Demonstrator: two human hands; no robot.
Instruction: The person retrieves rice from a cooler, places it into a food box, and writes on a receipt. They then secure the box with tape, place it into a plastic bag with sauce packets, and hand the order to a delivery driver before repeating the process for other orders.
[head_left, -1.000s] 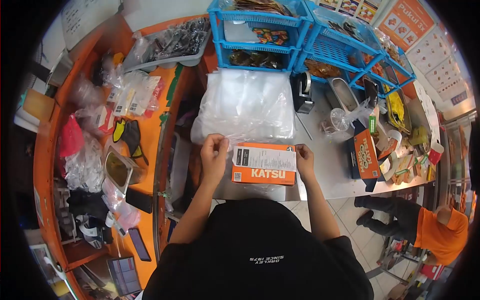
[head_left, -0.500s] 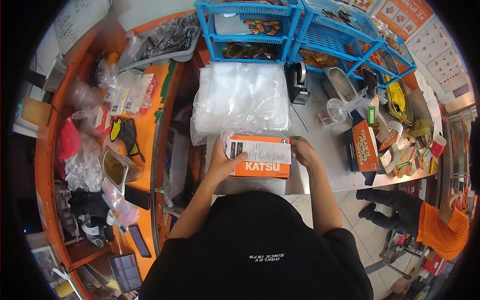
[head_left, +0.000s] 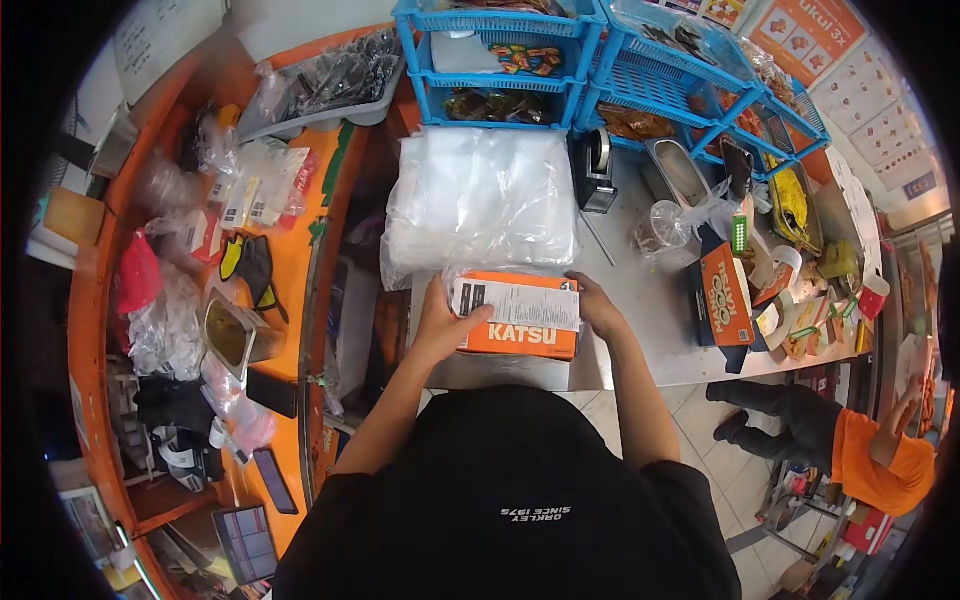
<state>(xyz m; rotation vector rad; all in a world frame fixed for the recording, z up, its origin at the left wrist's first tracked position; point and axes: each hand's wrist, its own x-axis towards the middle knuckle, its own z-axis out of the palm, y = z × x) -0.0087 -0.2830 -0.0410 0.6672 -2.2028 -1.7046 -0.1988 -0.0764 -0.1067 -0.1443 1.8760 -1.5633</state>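
An orange KATSU box [head_left: 530, 339] lies at the near edge of the metal table, inside a clear plastic bag. A white printed slip [head_left: 525, 304] rests across its top. My left hand [head_left: 447, 318] holds the box's left side, thumb on the slip. At the box's upper right corner my right hand [head_left: 594, 304] has its fingers closed on the edge; the fingertips are partly hidden. Just beyond the box sits a thick stack of clear plastic bags [head_left: 482, 190].
Blue tiered baskets [head_left: 500, 75] stand behind the stack. A black tape dispenser [head_left: 596, 175], metal tray [head_left: 680, 170] and open orange box [head_left: 725, 295] are to the right. An orange counter [head_left: 290, 350] runs left. Another person [head_left: 875, 460] is at far right.
My right hand has shifted slightly left along the box's upper right corner. The other person's arm at far right has moved.
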